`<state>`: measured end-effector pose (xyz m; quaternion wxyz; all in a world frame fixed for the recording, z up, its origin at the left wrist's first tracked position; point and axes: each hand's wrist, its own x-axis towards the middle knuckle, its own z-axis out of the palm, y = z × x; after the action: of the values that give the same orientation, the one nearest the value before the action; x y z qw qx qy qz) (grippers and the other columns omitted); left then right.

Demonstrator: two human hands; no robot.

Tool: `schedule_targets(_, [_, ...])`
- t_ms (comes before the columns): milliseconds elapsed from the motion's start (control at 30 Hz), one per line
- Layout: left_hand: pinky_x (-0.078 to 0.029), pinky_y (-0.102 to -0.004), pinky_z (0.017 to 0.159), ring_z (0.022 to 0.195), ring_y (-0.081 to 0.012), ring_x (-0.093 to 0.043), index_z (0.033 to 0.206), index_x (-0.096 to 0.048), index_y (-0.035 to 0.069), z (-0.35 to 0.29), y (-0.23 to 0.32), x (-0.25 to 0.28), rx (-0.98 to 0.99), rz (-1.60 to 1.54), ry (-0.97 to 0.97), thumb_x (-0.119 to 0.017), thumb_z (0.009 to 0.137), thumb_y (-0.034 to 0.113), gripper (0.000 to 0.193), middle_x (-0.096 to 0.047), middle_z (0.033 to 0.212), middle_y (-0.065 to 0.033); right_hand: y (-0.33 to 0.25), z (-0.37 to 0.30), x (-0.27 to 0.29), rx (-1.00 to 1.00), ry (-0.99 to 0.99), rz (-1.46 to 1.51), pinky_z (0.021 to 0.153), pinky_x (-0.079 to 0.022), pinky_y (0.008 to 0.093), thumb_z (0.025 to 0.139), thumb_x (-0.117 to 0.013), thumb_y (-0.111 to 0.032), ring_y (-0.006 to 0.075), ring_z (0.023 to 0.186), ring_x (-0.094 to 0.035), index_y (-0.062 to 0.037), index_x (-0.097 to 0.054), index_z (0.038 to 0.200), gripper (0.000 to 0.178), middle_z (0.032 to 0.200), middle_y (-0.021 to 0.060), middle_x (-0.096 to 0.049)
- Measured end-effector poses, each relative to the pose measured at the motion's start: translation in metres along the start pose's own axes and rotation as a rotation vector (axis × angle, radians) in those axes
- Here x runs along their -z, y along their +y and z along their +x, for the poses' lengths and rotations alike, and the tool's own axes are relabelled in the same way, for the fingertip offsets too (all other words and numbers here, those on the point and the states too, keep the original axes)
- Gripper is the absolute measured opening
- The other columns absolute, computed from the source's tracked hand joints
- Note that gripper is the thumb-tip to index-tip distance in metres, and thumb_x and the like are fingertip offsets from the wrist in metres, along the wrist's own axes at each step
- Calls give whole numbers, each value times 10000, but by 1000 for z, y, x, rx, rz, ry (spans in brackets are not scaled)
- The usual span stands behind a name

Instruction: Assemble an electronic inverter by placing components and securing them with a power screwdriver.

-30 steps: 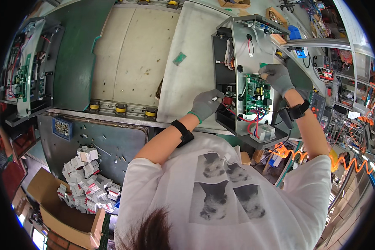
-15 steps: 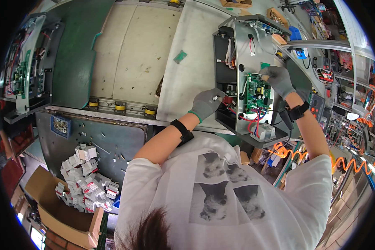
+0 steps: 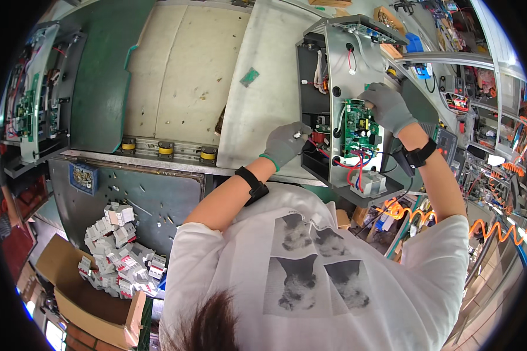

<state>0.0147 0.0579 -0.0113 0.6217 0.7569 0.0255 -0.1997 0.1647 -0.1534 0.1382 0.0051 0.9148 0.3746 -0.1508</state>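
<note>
An open dark metal chassis (image 3: 315,105) with a silver inner plate (image 3: 337,44) stands at the right of the bench. A green circuit board (image 3: 357,130) is on the plate, with red and blue wires running to a whitish block-shaped part (image 3: 371,184) below it. My right hand (image 3: 390,109), in a grey glove, is closed, its fingertips bent at the board's upper right corner; what they pinch is hidden. Beside the chassis's left edge, my gloved left hand (image 3: 284,144) is closed around something small and pale, too small to name, near the red and dark wires.
A similar chassis (image 3: 41,105) stands at the far left on a green board (image 3: 99,88). Below lie a heap of grey-white circuit breakers (image 3: 114,251), a cardboard box (image 3: 93,301) and a blue screw bin (image 3: 83,178). Orange coiled hose (image 3: 480,228) hangs at right.
My right hand has shifted slightly up and left over the board's upper corner. My left hand has drawn a little to the left, still closed. The view has moved slightly.
</note>
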Motion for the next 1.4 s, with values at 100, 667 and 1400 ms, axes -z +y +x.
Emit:
schedule_targets(100, [-508,-328,778,857,-255,-655,969,-653,84,-1,1,0,26,-26,-16,-604,823,183,183,-687,945,-91,-9,9,6,-5,-56,-167,690,-480,410,724,-577,-24,332,772,-603,-69,-621,811,107,798,112,-629])
schedule_targets(667, [-505,-319,734,790,-227,-655,983,-659,100,-4,-8,-2,-1,-34,35,-592,831,222,207,-688,945,-81,-2,-7,-2,-475,-35,344,640,-506,264,797,-645,-16,136,685,-641,-10,-663,920,125,830,109,-693])
schedule_targets(1400, [-504,-323,738,815,-237,-652,970,-663,118,-1,4,-3,63,104,75,-623,813,232,198,-687,900,-79,27,4,-8,-519,-172,450,626,-489,271,748,-694,-41,148,695,-608,-12,-695,902,157,837,92,-678])
